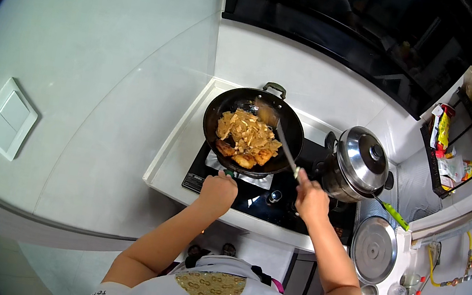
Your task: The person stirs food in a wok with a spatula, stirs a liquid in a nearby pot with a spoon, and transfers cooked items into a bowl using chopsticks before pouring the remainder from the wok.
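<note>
A dark wok (pixel 293 132) sits on the left burner of the black gas stove (pixel 253 195). Inside it lies a heap of pale brown sliced food (pixel 244 132), with browned, fried-looking pieces (pixel 244 159) along its near edge. My left hand (pixel 218 193) is closed around the wok's near handle. In my right hand (pixel 311 201) is the long handle of a spatula (pixel 287 146), slanting down into the wok's right side. The spatula's blade end is blurred at the far right of the food.
A lidded steel pot (pixel 360 162) stands right of the wok. Beside it are a green-handled utensil (pixel 395 215) and a round metal lid (pixel 374 249). A wall rack (pixel 460 143) holds packets; bottles (pixel 408 292) stand at the lower right. A wall (pixel 118 83) rises on the left.
</note>
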A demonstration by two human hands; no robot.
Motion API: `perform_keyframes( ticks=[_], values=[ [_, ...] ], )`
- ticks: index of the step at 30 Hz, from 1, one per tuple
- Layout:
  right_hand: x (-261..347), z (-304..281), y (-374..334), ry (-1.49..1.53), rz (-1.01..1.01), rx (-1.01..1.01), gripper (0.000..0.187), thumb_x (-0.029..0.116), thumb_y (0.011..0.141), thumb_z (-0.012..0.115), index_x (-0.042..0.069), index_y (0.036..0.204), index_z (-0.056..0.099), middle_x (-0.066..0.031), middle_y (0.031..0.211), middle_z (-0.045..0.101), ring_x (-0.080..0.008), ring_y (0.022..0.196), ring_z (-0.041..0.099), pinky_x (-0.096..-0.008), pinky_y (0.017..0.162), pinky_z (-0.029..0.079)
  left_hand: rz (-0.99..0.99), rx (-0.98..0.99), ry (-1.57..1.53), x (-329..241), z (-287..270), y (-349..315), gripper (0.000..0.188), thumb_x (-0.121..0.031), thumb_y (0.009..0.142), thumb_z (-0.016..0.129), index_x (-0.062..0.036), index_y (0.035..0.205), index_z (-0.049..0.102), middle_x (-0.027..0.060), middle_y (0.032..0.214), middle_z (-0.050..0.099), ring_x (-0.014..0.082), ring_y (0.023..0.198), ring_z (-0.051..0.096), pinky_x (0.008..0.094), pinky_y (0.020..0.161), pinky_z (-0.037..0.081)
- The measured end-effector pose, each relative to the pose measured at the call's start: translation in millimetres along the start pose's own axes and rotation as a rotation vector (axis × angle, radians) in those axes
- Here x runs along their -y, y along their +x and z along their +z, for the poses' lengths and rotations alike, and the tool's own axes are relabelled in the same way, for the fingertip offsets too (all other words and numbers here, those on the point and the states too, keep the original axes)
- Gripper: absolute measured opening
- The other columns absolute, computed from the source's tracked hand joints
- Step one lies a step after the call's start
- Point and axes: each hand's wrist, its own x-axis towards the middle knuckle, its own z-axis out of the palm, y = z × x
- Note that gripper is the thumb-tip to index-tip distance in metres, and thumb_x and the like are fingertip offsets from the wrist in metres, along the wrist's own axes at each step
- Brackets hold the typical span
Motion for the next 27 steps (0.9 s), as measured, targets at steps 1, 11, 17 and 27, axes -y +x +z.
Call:
perform_keyframes(
  ticks=[1,11,17,27],
  values=[
    [-9,13,-1,-0.056,-0.007,0.137,0.045,0.011,0.080,0.061,0.016,0.124,0.056,-0.0175,0.078,0.062,-0.0365,0.067,0.063,-0.0453,0.062,0.053,0.009,0.019,0.004,3,-2,2,0.043,-0.009,0.067,0.061,0.0085,0.106,0.061,0.0270,0.094,0.064,0.0243,0.062,0.064,0.0348,0.053,0.047],
    [-11,5,-10,0.024,-0.022,-0.043,0.043,0.012,0.079,0.064,0.016,0.122,0.059,-0.0140,0.079,0.062,-0.0337,0.066,0.063,-0.0433,0.061,0.052,-0.033,0.045,-0.045,1,-9,-1,0.040,-0.007,0.067,0.061,0.0085,0.104,0.062,0.0319,0.101,0.062,0.0255,0.064,0.065,0.0354,0.054,0.049],
    [-17,3,-11,-0.063,0.008,0.048,0.043,0.011,0.079,0.063,0.017,0.121,0.060,-0.0145,0.079,0.062,-0.0333,0.068,0.064,-0.0430,0.060,0.052,-0.023,-0.022,-0.017,1,0,-2,0.039,-0.008,0.068,0.061,0.0085,0.103,0.062,0.0279,0.095,0.064,0.0249,0.062,0.065,0.0358,0.053,0.048],
    [-16,-13,-6,0.073,-0.077,-0.207,0.046,0.005,0.077,0.066,0.020,0.120,0.061,-0.0110,0.080,0.062,-0.0308,0.065,0.062,-0.0397,0.057,0.050,-0.025,-0.026,-0.049,2,0,-3,0.038,-0.008,0.068,0.061,0.0082,0.102,0.062,0.0275,0.093,0.064,0.0251,0.062,0.065,0.0350,0.054,0.048]
  ],
)
